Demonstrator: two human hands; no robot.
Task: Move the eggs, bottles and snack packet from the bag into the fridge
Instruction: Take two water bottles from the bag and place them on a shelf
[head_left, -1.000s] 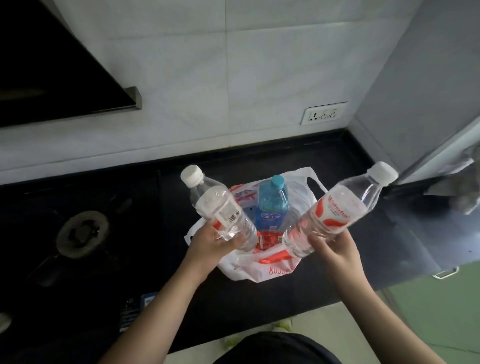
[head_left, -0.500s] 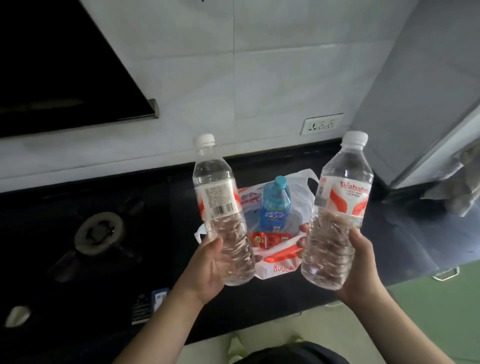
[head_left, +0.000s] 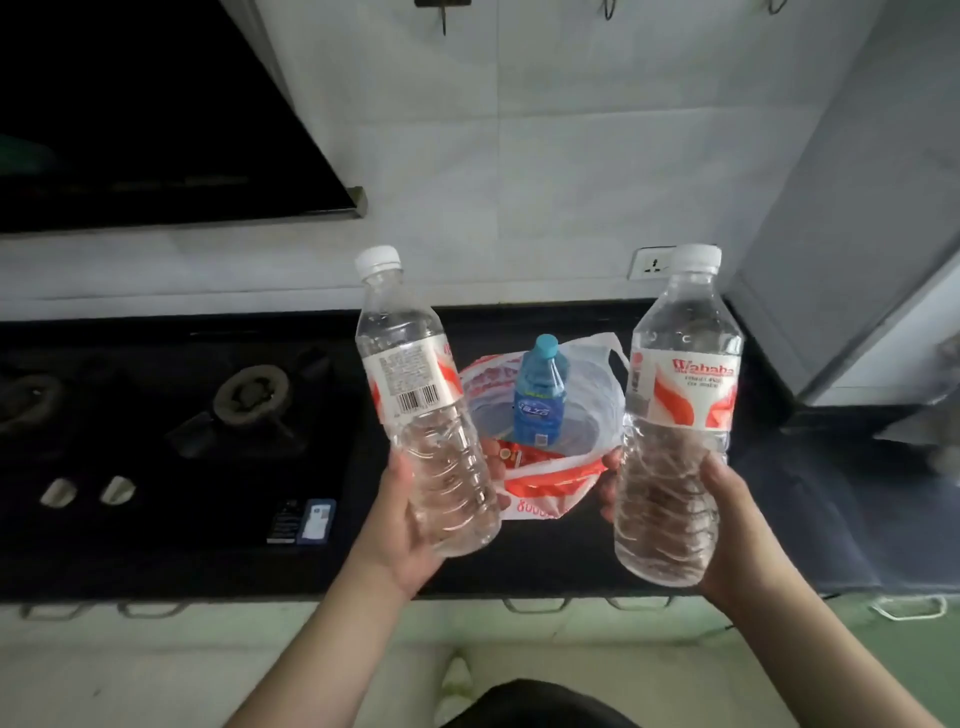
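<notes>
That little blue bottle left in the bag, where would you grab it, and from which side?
Probably the neck, just under the cap, coming from above. The blue bottle stands upright in the open plastic bag, whose sides crowd its lower body, while its top pokes clear.

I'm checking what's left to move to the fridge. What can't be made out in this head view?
- Eggs: none visible; the bag folds over its contents.
- Snack packet: only a red corner shows, between the left hand and the bag's rim.
- Blue bottle: base sunk in the bag.
- Fridge: cut off by the right edge; door unseen.
- Right hand: fingers mostly behind its bottle.
</notes>
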